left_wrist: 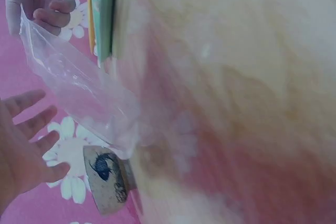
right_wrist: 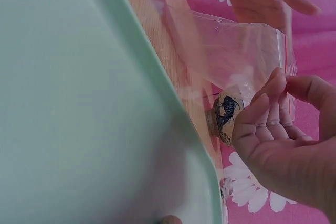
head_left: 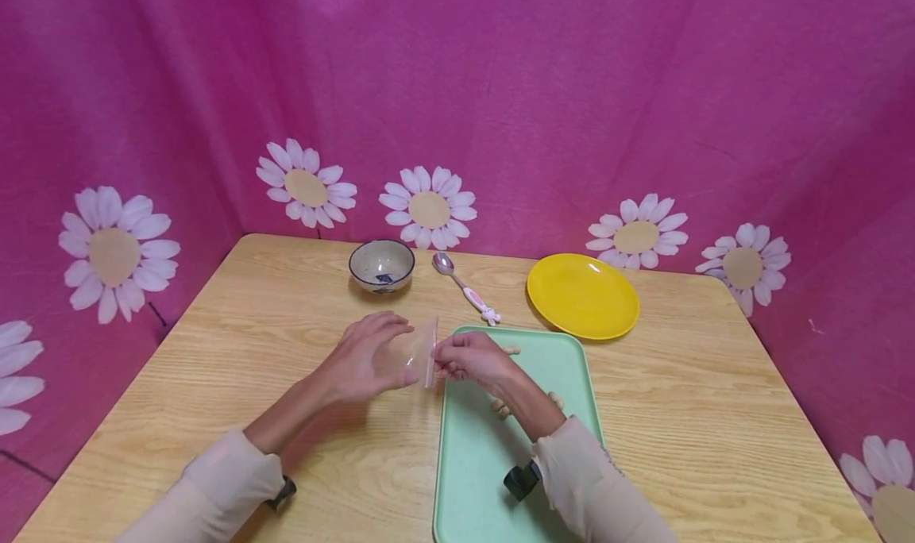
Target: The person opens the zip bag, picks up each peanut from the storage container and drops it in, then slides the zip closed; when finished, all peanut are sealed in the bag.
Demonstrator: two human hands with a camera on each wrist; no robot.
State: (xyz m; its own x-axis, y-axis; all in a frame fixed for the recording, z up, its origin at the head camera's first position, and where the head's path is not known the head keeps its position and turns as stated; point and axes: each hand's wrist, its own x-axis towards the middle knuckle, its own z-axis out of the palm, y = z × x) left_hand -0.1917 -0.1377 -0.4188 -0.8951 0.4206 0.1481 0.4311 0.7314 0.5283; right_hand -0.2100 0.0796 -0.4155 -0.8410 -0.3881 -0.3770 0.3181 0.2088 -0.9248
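A clear zip-lock bag point(head_left: 420, 351) with a red strip along its mouth hangs over the table, left of the green tray point(head_left: 457, 471). My right hand point(head_left: 475, 360) pinches the bag's mouth edge between thumb and fingertips. On the other side, my left hand point(head_left: 360, 359) is spread around the bag; in the left wrist view its fingers point(left_wrist: 39, 124) are apart and hold nothing. The bag point(right_wrist: 226, 45) looks flat and see-through in the right wrist view. Small tan pieces point(head_left: 500, 407) lie on the tray, partly hidden by my right forearm.
Behind the hands stands a patterned bowl point(head_left: 382, 267). A spoon point(head_left: 466, 289) with a pink-and-white rabbit handle lies right of it. Farther right is a yellow plate point(head_left: 582, 297). A pink flowered cloth point(head_left: 500, 114) hangs around the wooden table point(head_left: 686, 416).
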